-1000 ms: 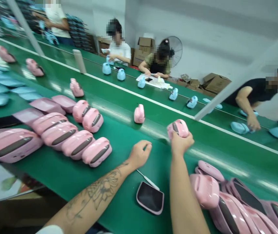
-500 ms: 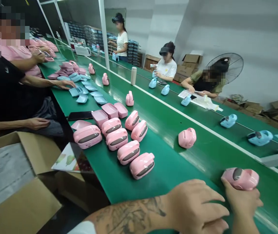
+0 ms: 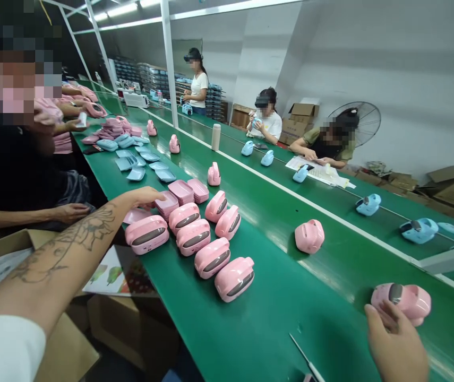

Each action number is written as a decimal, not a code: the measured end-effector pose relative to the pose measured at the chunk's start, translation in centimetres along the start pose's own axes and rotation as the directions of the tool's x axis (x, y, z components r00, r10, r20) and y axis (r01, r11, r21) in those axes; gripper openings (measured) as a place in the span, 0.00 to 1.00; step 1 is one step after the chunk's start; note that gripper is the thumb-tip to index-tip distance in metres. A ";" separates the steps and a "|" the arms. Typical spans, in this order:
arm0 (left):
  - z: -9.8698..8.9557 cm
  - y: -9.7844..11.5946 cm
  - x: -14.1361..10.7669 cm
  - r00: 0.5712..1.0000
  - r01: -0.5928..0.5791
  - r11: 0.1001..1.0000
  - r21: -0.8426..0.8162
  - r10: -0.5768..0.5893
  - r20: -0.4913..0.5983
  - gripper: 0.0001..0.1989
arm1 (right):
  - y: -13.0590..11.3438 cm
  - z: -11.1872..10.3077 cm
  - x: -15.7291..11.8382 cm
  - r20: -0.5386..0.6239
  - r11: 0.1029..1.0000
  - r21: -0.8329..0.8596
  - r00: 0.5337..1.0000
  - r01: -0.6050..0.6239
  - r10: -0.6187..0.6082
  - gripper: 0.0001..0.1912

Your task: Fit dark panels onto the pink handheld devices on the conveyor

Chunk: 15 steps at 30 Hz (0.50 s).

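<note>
My left hand [image 3: 146, 197], at the end of the tattooed arm, reaches over to the stacked pink trays [image 3: 168, 203]; its fingers rest at the stack's edge and their grip is unclear. At the lower right, my right hand [image 3: 396, 339] has its fingers apart beside a pink rounded housing [image 3: 402, 303] with a dark window. Several similar pink housings [image 3: 234, 278] stand grouped on the green table. Another pink housing [image 3: 309, 236] sits alone on the belt. A thin screwdriver [image 3: 306, 358] lies near the bottom edge.
Open cardboard boxes [image 3: 119, 329] stand below the table's left edge. A person in black sits at the left, near blue trays [image 3: 135, 174]. Across the belt, people handle blue housings [image 3: 247, 148]. A beige bottle [image 3: 216, 137] stands by the white divider.
My left hand has moved from the lower middle to the pink tray stack. My right hand has loosened from the pink housing. The screwdriver has come into view.
</note>
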<state>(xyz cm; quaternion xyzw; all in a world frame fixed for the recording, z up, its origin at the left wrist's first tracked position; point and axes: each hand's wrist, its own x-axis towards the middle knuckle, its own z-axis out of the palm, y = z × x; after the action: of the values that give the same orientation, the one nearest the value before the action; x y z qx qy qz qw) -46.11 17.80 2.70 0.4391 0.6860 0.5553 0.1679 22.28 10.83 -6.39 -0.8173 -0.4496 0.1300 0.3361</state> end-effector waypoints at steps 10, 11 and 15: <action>-0.6 -3.8 2.3 0.973 0.152 0.963 0.222 -0.185 0.135 0.11 | 1.0 -0.9 -1.5 0.092 0.999 -0.035 0.995 -0.041 0.044 0.43; -0.6 -3.8 2.4 0.978 0.142 0.958 0.248 -0.175 0.115 0.10 | 0.9 -1.0 -1.5 0.100 0.998 -0.051 0.994 -0.039 0.044 0.42; -0.4 -3.4 2.2 0.995 0.088 0.941 0.327 -0.099 0.017 0.07 | 0.9 -1.2 -1.0 0.094 0.995 -0.097 0.996 0.011 -0.001 0.34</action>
<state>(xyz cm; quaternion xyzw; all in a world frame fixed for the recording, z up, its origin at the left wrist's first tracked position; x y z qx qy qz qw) -49.01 19.32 0.32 0.4368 0.7857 0.4182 0.1305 22.95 9.14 -6.16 -0.8243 -0.4732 0.1454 0.2748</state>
